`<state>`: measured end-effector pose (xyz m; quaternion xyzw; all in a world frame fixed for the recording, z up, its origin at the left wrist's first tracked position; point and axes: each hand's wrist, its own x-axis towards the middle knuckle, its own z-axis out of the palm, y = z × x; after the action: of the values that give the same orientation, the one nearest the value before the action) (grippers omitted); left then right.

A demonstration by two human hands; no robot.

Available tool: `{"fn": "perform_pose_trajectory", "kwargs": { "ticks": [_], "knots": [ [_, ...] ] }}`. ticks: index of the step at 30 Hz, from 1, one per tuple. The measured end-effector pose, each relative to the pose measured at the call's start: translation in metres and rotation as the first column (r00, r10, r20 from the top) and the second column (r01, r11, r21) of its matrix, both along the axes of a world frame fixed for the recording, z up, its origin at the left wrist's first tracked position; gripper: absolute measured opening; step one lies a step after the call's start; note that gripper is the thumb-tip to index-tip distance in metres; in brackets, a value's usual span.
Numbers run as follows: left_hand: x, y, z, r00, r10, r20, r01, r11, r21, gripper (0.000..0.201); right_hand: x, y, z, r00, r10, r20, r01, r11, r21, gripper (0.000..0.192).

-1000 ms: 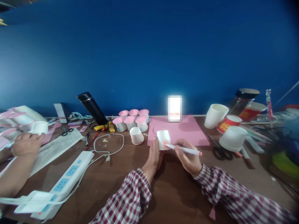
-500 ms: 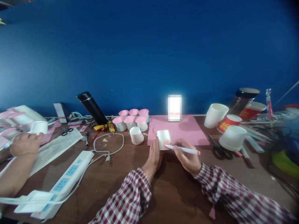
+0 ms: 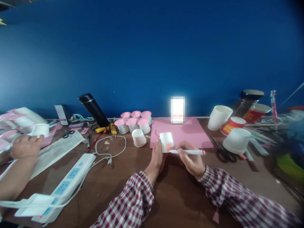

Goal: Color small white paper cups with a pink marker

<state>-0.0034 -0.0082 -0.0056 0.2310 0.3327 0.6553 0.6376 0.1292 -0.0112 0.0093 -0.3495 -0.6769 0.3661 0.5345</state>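
My left hand (image 3: 156, 157) is closed around a small white paper cup (image 3: 166, 139), held just in front of a pink sheet of paper (image 3: 187, 129). A patch of pinkish-orange colour shows low on the cup's side. In my right hand (image 3: 192, 160) a white marker (image 3: 191, 152) with an orange-pink end is pinched, lying almost level. Its tip points left at the coloured patch; whether it touches the cup I cannot tell. To the left stands another white paper cup (image 3: 139, 138), in front of several cups with pink tops (image 3: 131, 123).
A lit phone (image 3: 177, 110) stands at the back. On the right are scissors (image 3: 225, 154), white cups (image 3: 237, 141) and red cups (image 3: 234, 125). Leftward lie a power strip (image 3: 68, 182), a glue gun (image 3: 104, 129) and a black flask (image 3: 93, 109). A co-worker's hand (image 3: 26, 147) rests far left.
The marker has turned to lie more level, its tip slightly lower and further right. The coloured patch on the cup looks a little larger. My left hand has stayed put.
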Motion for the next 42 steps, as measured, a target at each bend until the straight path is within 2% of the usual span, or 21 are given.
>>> {"fn": "perform_pose_trajectory", "kwargs": {
  "ticks": [5, 10, 15, 28, 32, 37, 42],
  "knots": [
    [0.0004, 0.0003, 0.0024, 0.999, -0.035, 0.009, 0.035, 0.998, 0.052, 0.040, -0.0022, 0.0014, -0.0014, 0.994, -0.012, -0.108, 0.002, 0.996, -0.088, 0.019],
    [0.0001, 0.0000, 0.0024, 0.999, -0.041, 0.009, 0.040, 0.998, 0.051, 0.038, -0.0015, 0.0019, -0.0034, 0.998, 0.011, -0.062, -0.015, 0.998, -0.060, 0.021],
    [0.0006, 0.0009, 0.0032, 1.000, -0.025, 0.007, 0.025, 0.999, 0.032, 0.036, -0.0008, 0.0030, -0.0063, 0.993, -0.001, -0.120, -0.011, 0.995, -0.103, 0.022],
    [0.0002, 0.0003, 0.0028, 0.999, -0.036, -0.026, 0.037, 0.999, 0.020, 0.041, -0.0026, 0.0017, -0.0030, 0.996, 0.017, -0.090, -0.025, 0.996, -0.088, 0.023],
    [0.0001, 0.0011, 0.0029, 1.000, -0.025, -0.005, 0.024, 1.000, -0.008, 0.040, -0.0023, 0.0022, -0.0035, 0.991, 0.026, -0.134, -0.041, 0.993, -0.107, 0.023],
    [-0.0002, 0.0018, 0.0017, 1.000, -0.023, -0.003, 0.023, 1.000, 0.016, 0.040, -0.0021, 0.0027, -0.0022, 0.992, 0.019, -0.125, -0.032, 0.994, -0.101, 0.022],
    [-0.0007, 0.0016, 0.0014, 1.000, -0.010, -0.010, 0.010, 1.000, 0.005, 0.045, -0.0020, 0.0042, -0.0074, 0.989, 0.015, -0.146, -0.034, 0.992, -0.123, 0.023]
  ]
}}
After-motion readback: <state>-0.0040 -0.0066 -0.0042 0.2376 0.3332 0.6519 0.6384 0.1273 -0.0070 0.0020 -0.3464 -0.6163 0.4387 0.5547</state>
